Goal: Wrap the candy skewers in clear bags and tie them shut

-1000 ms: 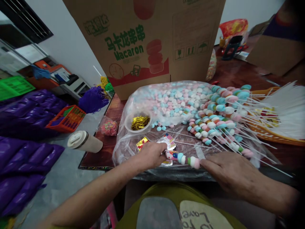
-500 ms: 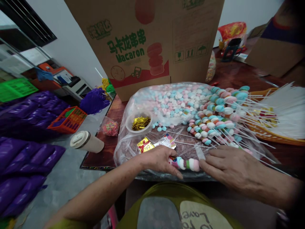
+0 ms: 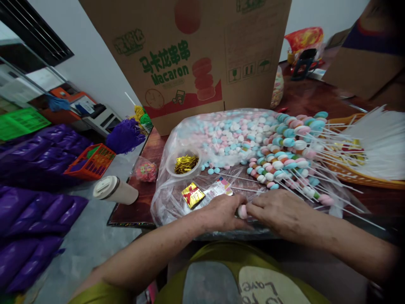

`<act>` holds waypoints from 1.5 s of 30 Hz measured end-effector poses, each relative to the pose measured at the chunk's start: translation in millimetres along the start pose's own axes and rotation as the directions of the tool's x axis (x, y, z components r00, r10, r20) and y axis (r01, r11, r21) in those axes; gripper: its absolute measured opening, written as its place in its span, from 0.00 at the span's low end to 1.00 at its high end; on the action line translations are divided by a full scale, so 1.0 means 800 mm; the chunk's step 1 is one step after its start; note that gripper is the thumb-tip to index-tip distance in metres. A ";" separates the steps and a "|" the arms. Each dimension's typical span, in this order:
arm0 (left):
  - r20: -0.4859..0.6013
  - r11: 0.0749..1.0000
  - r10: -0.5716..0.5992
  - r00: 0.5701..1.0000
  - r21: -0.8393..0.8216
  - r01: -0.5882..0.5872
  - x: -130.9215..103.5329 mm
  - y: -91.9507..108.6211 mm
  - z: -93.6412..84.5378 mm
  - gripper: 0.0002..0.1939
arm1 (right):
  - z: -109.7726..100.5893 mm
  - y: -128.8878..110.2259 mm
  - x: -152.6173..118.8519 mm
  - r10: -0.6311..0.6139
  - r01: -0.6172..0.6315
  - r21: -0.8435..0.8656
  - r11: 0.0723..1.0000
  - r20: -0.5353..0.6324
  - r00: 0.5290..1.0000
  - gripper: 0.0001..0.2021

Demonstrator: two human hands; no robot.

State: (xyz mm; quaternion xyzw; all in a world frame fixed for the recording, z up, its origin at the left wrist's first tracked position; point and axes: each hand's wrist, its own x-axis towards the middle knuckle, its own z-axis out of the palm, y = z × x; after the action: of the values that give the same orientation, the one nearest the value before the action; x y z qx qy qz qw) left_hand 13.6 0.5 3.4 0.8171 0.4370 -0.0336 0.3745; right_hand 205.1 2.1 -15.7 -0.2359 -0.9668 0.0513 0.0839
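Note:
Between my hands is a marshmallow skewer, mostly hidden; only a pink and white end piece shows. My left hand is closed around its left part. My right hand has its fingers bent together at the pink end, nearly touching the left fingers. Just beyond my left hand lie a gold and red printed packet and a stack of printed wrappers. To the right, finished marshmallow skewers are heaped with their white sticks pointing right. Loose pastel marshmallows fill a clear plastic bag behind.
A tub of gold twist ties stands at left, near a small bag of pink sweets and a cream cup. A tall cardboard box rises behind. An orange basket with white sticks sits at right.
My right hand has slid left along the skewer toward my left hand, and both now cover most of it. The marshmallows that showed between them are largely hidden.

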 end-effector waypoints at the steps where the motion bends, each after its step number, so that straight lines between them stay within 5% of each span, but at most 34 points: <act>1: -0.019 0.998 0.030 0.999 -0.050 -0.031 -0.001 -0.003 -0.002 0.32 | 0.001 0.003 0.001 0.014 -0.014 0.034 0.999 0.020 1.000 0.07; 4: 0.007 0.990 0.096 0.995 -0.107 -0.095 -0.008 -0.017 -0.019 0.43 | 0.002 0.013 -0.002 0.049 -0.050 0.114 0.992 0.010 0.999 0.07; 8: 0.306 0.996 -0.015 0.952 -0.081 0.042 -0.017 -0.040 -0.036 0.21 | -0.003 0.016 -0.012 0.017 -0.011 0.072 0.997 -0.081 0.997 0.09; 10: 0.339 0.990 -0.015 0.941 -0.126 0.061 -0.017 -0.043 -0.034 0.15 | -0.005 0.015 -0.015 0.018 -0.016 0.043 0.999 -0.056 0.998 0.09; 13: 0.120 0.998 -0.044 0.992 0.051 0.038 -0.017 -0.034 -0.025 0.14 | -0.010 0.014 -0.018 0.106 -0.111 0.097 0.989 0.060 0.993 0.08; 16: -0.179 0.895 0.002 0.984 0.439 0.078 -0.019 -0.018 -0.015 0.10 | -0.019 0.016 -0.020 0.159 -0.190 0.217 0.957 0.153 0.975 0.08; 20: -0.235 0.750 0.130 0.963 0.659 0.059 -0.021 -0.012 -0.008 0.09 | -0.030 0.019 -0.021 0.163 -0.228 0.323 0.918 0.216 0.963 0.12; 25: -0.188 0.858 0.012 0.982 0.507 0.086 -0.017 -0.017 -0.008 0.20 | -0.022 0.015 -0.021 0.182 -0.206 0.192 0.960 0.133 0.974 0.08; 35: -0.063 0.976 0.016 0.998 0.217 -0.002 -0.002 -0.007 -0.011 0.24 | -0.024 0.012 -0.008 0.043 -0.048 -0.035 0.998 -0.113 0.993 0.09; 38: -0.073 0.998 0.009 0.997 0.068 -0.004 -0.003 -0.009 -0.014 0.24 | -0.032 0.022 -0.012 0.045 -0.049 -0.037 0.998 -0.109 0.993 0.11; 42: -0.056 0.996 -0.002 0.998 0.086 0.007 0.003 -0.004 -0.006 0.20 | -0.024 0.013 -0.001 0.052 -0.050 0.047 0.998 -0.041 0.998 0.10; 45: -0.041 1.000 0.014 0.999 -0.004 -0.015 0.010 -0.001 0.002 0.27 | -0.008 0.002 0.013 0.099 -0.102 0.090 0.991 0.042 0.994 0.08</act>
State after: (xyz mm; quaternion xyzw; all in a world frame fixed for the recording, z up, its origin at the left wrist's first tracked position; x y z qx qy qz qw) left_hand 18.5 5.1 -0.9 0.8199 0.4388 -0.0131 0.3675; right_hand 197.8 9.2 -8.1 -0.2792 -0.9517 0.1044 0.0739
